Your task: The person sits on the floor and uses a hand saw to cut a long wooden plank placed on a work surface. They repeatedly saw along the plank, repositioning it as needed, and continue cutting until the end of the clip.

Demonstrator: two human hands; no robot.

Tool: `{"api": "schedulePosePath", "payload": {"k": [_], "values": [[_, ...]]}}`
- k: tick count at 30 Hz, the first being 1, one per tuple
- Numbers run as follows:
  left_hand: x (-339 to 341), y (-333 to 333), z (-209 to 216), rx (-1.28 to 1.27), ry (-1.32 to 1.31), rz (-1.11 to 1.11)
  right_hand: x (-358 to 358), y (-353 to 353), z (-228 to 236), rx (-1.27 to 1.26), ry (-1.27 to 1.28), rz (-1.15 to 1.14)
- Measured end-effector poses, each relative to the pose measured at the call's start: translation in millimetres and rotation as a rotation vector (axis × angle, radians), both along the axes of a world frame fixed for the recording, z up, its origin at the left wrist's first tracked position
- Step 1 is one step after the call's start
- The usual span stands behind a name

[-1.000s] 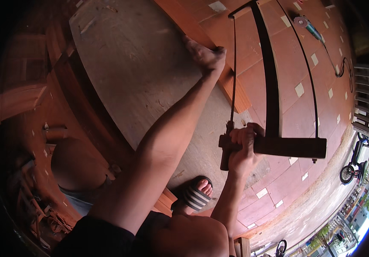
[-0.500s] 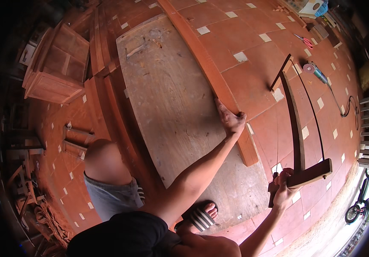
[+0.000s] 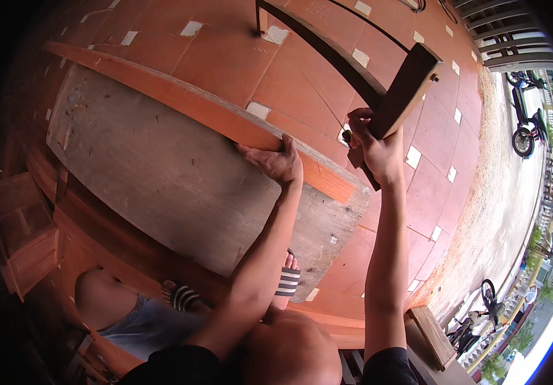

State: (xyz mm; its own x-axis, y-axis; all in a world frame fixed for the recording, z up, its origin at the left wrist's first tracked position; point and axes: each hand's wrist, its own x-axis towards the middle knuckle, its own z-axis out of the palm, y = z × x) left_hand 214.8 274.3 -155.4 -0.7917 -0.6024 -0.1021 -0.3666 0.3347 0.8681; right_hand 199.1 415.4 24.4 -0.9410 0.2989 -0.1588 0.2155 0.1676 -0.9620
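A long reddish wooden plank (image 3: 180,99) lies along the far edge of a worn, grey-brown board (image 3: 141,141). My left hand (image 3: 276,163) grips this plank near its right end, thumb over the top edge and fingers against the near side. Off that end, my right hand (image 3: 379,151) is closed round the handle end of a wooden frame saw (image 3: 411,86). The saw's frame reaches up and away to the left over the tiles. Its thin blade looks apart from the plank. Part of the saw's far end is cut off by the picture's edge.
Red floor tiles with small white insets surround the board. A wooden cabinet (image 3: 23,224) and dark red beams (image 3: 129,237) lie at left. My sandalled foot (image 3: 287,279) rests by the board's near edge. A barred gate (image 3: 514,38) and motorbike (image 3: 523,125) are at far right.
The view has swung right, so the cabinet sits lower left and the grinder and scissors are out of sight. Left hand still holds the plank; the saw stays in my right hand, its frame now tilted further left.
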Motion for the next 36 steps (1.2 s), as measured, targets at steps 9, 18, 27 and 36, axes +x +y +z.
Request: {"api": "schedulePosePath", "payload": {"k": [9,18,27,36], "values": [[-17,-83,52,-0.517,0.311,-1.219,11,27,-10,-0.036,-0.026,-0.039],[-72,-75,44,-0.765,0.022,-1.768,-6,37,-11,-0.025,-0.007,0.015],[-73,-73,38,-0.923,0.232,-1.710,-2,43,-13,0.023,-0.015,0.058],[-69,-100,33,-0.814,0.447,-1.628,6,42,-39,0.089,-0.017,0.043]]}}
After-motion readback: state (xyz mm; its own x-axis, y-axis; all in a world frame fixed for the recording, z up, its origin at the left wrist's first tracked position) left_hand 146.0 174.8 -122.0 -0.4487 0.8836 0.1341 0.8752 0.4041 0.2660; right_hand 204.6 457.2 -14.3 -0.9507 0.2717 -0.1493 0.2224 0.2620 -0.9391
